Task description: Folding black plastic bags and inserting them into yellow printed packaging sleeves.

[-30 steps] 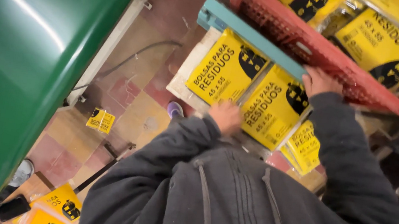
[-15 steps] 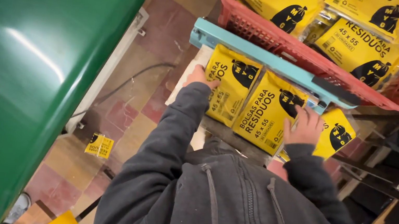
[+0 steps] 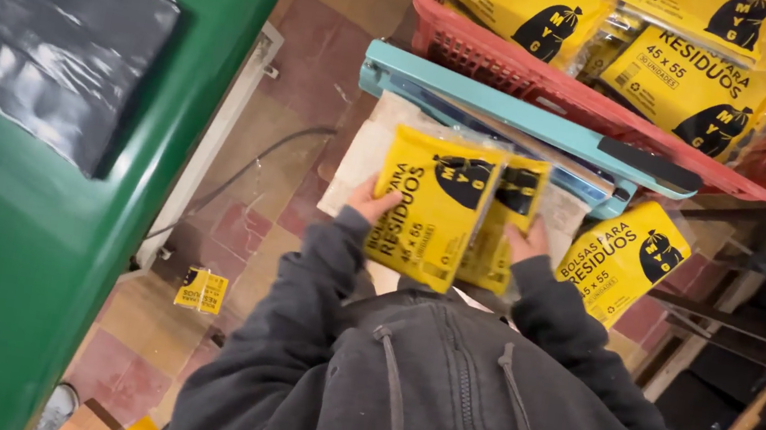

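- left hand [image 3: 370,205] grips the left edge of 1 yellow packet [image 3: 432,207], fingers clamped on it, held low in front of the grey hoodie [image 3: 435,405].
- right hand [image 3: 523,241] closes its fingers on a second yellow packet [image 3: 509,219], tucked partly behind the first.
- 1 more loose packet [image 3: 621,261] lies just to the right, under the teal sealer bar [image 3: 519,119].
- red basket [image 3: 563,95] above holds at least 3 packets.
- 1 small yellow packet on floor [image 3: 202,290]; 1 green bin [image 3: 101,203] at the left.
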